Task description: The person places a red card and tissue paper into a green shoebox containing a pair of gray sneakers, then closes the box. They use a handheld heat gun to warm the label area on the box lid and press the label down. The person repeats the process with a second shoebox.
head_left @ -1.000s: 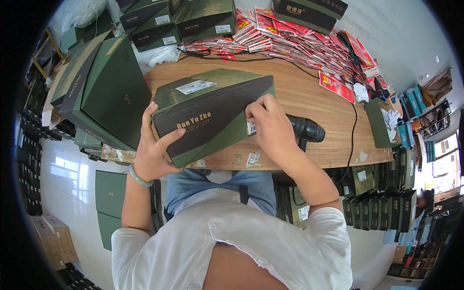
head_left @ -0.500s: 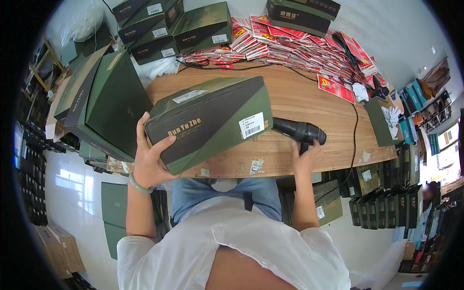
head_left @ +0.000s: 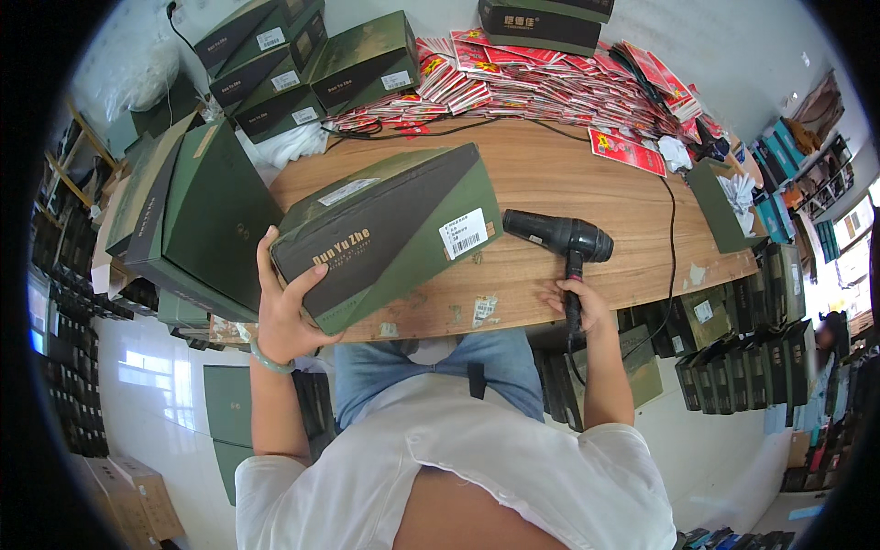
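Observation:
A green and dark-brown shoe box (head_left: 394, 243) is held tilted above the near part of the wooden table, its white label toward me. My left hand (head_left: 286, 302) grips the box's left end, with fingers on the dark printed side and a bracelet at the wrist. To the right of the box is a black hair dryer (head_left: 559, 236), its nozzle pointing left at the box's right end. My right hand (head_left: 585, 304) is closed around the dryer's handle, with some fingertips showing to its left. The box's underside and far side are hidden.
Large green boxes (head_left: 206, 211) stand at the table's left. More shoe boxes (head_left: 362, 69) are stacked at the back, beside a heap of red-and-white packets (head_left: 550, 92). A black cord (head_left: 672, 238) crosses the table's right side. An open green box (head_left: 724, 206) holds crumpled paper.
My right hand has shifted down along the dryer's handle, which now shows more fully. The dryer's nozzle has come into view beside the box. The box stays in my left hand.

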The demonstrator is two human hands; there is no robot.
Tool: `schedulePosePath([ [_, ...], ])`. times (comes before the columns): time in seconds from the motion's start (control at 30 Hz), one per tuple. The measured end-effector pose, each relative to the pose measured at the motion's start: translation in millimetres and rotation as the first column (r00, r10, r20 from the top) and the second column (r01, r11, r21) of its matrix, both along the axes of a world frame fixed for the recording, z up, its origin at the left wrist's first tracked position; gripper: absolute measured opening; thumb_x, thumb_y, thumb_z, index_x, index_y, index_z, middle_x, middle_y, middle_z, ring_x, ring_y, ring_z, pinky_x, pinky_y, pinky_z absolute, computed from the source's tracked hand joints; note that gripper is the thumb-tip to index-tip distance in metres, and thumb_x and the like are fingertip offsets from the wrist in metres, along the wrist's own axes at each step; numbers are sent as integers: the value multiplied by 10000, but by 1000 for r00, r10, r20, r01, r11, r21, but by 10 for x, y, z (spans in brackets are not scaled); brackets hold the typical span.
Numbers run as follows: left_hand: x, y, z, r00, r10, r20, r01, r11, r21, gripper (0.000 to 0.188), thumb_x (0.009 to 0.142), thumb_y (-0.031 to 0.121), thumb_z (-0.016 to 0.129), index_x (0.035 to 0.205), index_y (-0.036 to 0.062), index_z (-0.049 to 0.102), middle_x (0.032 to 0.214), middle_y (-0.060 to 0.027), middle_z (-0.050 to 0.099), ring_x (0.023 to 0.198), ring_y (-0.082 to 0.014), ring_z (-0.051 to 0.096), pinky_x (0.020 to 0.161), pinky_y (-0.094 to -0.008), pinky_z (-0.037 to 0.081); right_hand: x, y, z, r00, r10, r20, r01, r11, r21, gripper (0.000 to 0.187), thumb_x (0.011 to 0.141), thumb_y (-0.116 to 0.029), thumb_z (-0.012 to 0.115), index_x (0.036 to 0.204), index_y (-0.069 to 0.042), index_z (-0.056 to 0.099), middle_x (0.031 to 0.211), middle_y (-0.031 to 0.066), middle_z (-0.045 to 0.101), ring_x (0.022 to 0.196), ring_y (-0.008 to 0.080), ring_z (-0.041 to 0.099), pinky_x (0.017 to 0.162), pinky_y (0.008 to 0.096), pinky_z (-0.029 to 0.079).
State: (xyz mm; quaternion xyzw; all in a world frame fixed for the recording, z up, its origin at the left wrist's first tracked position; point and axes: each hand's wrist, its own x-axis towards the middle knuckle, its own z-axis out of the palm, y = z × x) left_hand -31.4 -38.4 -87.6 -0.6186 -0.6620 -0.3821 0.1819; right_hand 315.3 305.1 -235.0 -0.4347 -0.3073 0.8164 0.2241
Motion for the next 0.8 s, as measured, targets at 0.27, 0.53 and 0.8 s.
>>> schedulePosePath([
  [0.27,-13,-66,-30,1000,20,21,-20,1000,-10,906,421,263,899,1263,263,566,1520,-356,175,1328,-540,411,1070,-534,428,-7,-1144,410,981,-184,-64,192,857,478,358,967,-312,649,1158,-73,464,650,43,538,455,140,522,404,264,433],
  [0.53,48,-32,-6,999,19,-31,-19,1000,-12,843,507,212,896,1271,242,540,1532,-326,167,1292,-506,462,1060,-526,437,364,-1464,1122,995,-68,-69,96,578,810,578,965,-463,605,1277,-11,424,708,88,577,507,141,541,470,278,479],
  [0.8,47,15,-81,999,20,35,-20,1000,21,852,445,212,888,1244,232,593,1531,-340,178,1354,-537,382,1101,-522,385,439,-1607,1083,988,-108,115,-69,356,932,599,966,-450,613,1275,34,445,747,106,590,504,125,534,470,247,448],
])
